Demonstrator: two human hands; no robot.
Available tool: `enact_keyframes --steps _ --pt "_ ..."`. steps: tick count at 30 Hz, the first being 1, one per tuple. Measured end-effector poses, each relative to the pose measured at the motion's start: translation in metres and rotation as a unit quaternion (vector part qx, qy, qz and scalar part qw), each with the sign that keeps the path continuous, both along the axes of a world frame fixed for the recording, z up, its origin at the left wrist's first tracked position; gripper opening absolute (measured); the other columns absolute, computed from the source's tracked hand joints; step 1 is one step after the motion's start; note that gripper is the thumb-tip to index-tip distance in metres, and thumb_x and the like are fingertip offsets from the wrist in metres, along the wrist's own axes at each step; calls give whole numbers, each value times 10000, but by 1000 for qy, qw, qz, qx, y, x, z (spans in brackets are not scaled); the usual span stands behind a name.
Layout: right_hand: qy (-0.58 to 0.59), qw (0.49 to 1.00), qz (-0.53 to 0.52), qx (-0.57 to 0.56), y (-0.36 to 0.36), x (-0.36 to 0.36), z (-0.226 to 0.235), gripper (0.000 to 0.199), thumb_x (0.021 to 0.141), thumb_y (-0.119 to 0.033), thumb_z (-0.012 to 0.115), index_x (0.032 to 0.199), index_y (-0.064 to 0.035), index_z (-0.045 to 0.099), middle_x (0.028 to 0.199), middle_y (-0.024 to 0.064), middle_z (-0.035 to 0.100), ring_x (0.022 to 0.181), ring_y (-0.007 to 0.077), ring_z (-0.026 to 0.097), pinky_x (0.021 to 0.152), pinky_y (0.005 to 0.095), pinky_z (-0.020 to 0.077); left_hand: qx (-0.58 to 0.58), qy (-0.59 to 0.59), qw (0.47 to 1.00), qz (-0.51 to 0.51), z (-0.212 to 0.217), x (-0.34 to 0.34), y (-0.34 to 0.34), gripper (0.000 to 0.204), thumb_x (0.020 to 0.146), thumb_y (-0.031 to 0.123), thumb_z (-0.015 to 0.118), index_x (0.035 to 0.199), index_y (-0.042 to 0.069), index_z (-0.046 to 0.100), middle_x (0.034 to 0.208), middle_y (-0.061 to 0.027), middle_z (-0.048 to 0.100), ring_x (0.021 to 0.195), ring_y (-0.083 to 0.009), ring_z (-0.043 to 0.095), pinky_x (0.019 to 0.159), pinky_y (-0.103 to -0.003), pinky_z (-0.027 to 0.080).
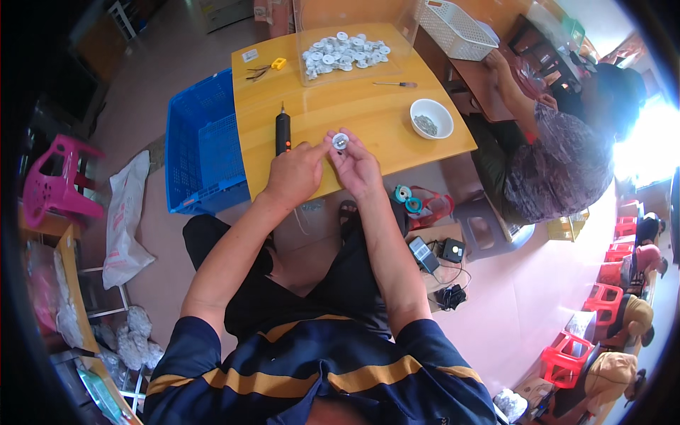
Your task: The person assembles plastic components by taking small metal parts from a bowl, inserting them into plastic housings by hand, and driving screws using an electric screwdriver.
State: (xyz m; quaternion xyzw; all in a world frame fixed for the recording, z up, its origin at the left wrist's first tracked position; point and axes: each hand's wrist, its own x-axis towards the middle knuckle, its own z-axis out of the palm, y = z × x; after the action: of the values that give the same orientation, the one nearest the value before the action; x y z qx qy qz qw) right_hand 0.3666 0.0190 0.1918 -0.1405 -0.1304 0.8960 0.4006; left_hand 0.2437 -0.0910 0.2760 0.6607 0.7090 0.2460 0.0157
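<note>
I see the right hand (359,170) holding a white round part (340,141) by the tabletop's (354,106) near edge, the left hand (294,174) curled against it, grip unclear; loosened fingers could drop it.

A pale pinkish floor (496,304) spreads beneath a yellow wood-toned desk (354,105); a dark brown table (489,88) stands beyond its right side; a magenta plastic chair (62,180) sits at far left; red stools (610,274) line the right; strong white light glares from a window (650,138), washing out the floor nearby.
</note>
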Motion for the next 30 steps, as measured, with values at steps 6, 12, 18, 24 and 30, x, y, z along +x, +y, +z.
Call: enact_keyframes --steps 6,12,18,24,30 --pt "0 1000 -2 1 -2 -2 2 328 1021 -37 435 1344 11 452 1346 262 539 1247 375 557 1069 443 488 3 41 999 -3 -1 -2 0 368 889 109 599 1243 179 672 832 -116 630 743 -334 653 638 -451 536" --pt "-23 1000 -20 0 -3 -3 4 294 1019 -31 429 1306 12 477 1313 248 571 1213 356 587 1046 428 506 -5 75 997 -10 -3 -1 2 365 886 109 605 1243 158 665 851 -102 622 737 -323 658 630 -443 545" --pt "-15 1000 -21 -5 -2 -3 3 291 1023 -36 432 1307 12 474 1308 246 573 1211 357 587 1044 423 509 0 70 998 -7 -2 -1 2 382 889 104 597 1264 153 650 865 -115 617 735 -329 658 623 -442 547" --pt "-17 1000 -22 0 -2 -3 3 291 1026 -37 422 1307 14 478 1303 242 575 1200 354 594 1037 418 514 -19 88 996 -23 3 -3 4 394 893 100 583 1279 153 638 861 -125 622 741 -335 661 618 -447 547" --pt "-27 999 -19 0 -4 -4 5 304 1022 -38 428 1318 11 475 1301 227 582 1181 326 608 1009 397 532 -36 72 997 -10 11 -2 5 349 887 83 563 1220 128 654 884 -151 647 750 -354 669 667 -467 550"
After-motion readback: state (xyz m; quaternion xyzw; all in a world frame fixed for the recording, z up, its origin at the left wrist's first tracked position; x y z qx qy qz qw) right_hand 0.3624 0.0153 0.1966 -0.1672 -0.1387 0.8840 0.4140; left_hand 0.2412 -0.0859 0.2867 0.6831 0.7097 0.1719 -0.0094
